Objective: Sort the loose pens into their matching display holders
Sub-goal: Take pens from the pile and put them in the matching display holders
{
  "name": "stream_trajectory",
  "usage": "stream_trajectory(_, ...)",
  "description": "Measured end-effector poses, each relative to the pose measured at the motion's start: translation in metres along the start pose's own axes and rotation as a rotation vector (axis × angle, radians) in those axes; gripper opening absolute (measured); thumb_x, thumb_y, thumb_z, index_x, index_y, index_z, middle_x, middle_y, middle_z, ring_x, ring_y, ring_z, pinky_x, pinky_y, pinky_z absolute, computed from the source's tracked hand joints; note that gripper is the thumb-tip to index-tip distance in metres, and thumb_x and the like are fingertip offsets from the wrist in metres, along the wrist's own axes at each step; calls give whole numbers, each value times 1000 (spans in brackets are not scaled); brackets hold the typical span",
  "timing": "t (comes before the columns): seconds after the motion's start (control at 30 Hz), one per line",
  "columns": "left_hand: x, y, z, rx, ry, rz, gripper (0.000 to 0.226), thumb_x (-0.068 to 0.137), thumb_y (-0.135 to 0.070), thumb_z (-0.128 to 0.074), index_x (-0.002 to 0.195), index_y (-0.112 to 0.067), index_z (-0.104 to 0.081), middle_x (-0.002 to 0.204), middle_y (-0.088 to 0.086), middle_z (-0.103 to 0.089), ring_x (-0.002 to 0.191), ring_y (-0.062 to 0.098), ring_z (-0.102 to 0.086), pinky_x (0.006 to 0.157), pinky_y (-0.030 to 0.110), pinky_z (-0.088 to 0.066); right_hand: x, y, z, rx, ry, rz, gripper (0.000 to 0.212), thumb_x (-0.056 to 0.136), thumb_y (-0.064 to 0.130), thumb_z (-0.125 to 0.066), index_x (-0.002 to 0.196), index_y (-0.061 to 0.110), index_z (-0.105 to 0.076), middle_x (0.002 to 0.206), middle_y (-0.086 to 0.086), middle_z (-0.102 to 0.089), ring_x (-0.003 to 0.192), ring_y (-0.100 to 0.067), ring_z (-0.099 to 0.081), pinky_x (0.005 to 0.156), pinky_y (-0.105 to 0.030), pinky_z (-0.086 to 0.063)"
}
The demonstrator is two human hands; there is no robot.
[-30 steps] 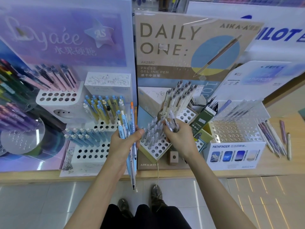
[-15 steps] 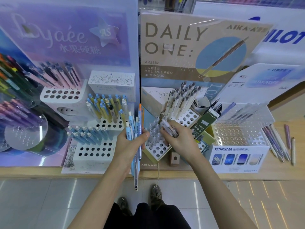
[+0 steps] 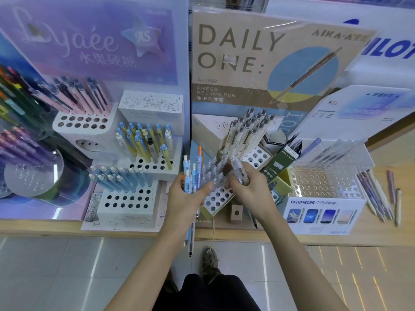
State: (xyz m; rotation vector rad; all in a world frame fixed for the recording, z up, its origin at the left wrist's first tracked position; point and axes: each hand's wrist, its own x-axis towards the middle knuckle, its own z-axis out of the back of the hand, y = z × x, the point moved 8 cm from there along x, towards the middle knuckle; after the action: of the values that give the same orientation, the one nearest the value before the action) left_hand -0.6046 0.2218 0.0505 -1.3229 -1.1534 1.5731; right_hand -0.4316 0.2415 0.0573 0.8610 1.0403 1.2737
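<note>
— Left of the Daily One board (image 3: 238, 70), low down, why is the left hand (image 3: 186, 199) bunched like that?
— Its fingers are curled round a bundle of pens (image 3: 190, 176), blue, white and one orange, tips hanging down. I'd say it serves as the stock to sort from.
— And straight below the board?
— Clear pens (image 3: 213, 170) stand in a white holder (image 3: 216, 198), slanted so the caps face the shopper. The right hand (image 3: 251, 191) pinches a matching clear pen (image 3: 241, 172) just above it, likely aiming for a free hole.
— Far right of the board?
— More loose pens (image 3: 377, 194) lie on the counter (image 3: 408, 221), not yet sorted.
</note>
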Motion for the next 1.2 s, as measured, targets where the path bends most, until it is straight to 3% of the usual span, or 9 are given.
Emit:
stream_trajectory(0.07,0,1,0,-2,0,5,23,74,-20,-80,88,-22,-61,62,-11,-60,52,-4,-57,46,7,-42,1,1,2,-101,-18,21,23,86,10,-56,106,21,-61,67,4,-63,57,-13,-53,53,-28,-43)
stream_trajectory(0.13,0,2,-1,-7,1,9,23,74,-20,-80,86,-22,-61,61,-11,-60,52,-4,-57,46,7,-42,1,1,1,-109,-7,23,20,85,11,-56,102,19,-63,64,4,-59,55,-11,-48,52,-27,-41)
stream_trajectory(0.23,1,2,0,-36,8,6,22,74,-20,-79,83,-22,-59,54,-13,-60,49,-3,-55,47,7,-42,2,-1,-1,132,45,-70,21,81,7,-52,99,5,-62,59,-6,-50,50,-13,-40,46,-22,-35)
stream_trajectory(0.43,7,-2,4,-75,9,-14,21,74,-20,-78,84,-20,-59,56,-12,-61,48,0,-55,50,11,-45,4,6,-3,384,132,-50,34,91,-8,-46,117,9,-59,55,-11,-51,38,-17,-32,40,-24,-25)
stream_trajectory(0.57,10,-3,8,-73,11,-22,21,75,-21,-78,83,-21,-59,54,-13,-61,48,-1,-54,50,11,-45,-1,2,14,309,-8,-21,36,93,1,-52,111,30,-61,55,0,-54,43,-9,-41,41,-19,-34)
stream_trajectory(0.67,11,-2,9,-65,11,-24,22,74,-24,-79,81,-23,-59,54,-13,-60,48,1,-54,51,10,-45,-6,-2,24,161,-120,-22,32,92,13,-58,88,43,-66,57,11,-59,49,1,-48,46,-14,-38)
stream_trajectory(0.83,12,-2,8,-57,11,-23,22,74,-23,-79,79,-24,-57,52,-13,-57,47,0,-53,49,9,-44,-2,-3,26,-5,-192,-38,18,90,23,-64,72,25,-62,55,10,-58,45,0,-45,45,-12,-35)
stream_trajectory(1.03,12,-3,12,-59,10,-30,21,75,-20,-78,81,-23,-58,51,-13,-58,47,0,-54,51,10,-46,-2,13,13,-141,-167,71,28,89,20,-66,67,32,-52,52,7,-49,47,-3,-41,45,-12,-33)
stream_trajectory(1.2,13,-3,16,-66,2,-25,21,76,-18,-77,83,-24,-59,52,-14,-59,45,1,-53,50,13,-46,-2,21,-2,-136,-149,89,28,89,19,-66,72,36,-51,58,13,-58,53,-3,-52,48,-14,-38)
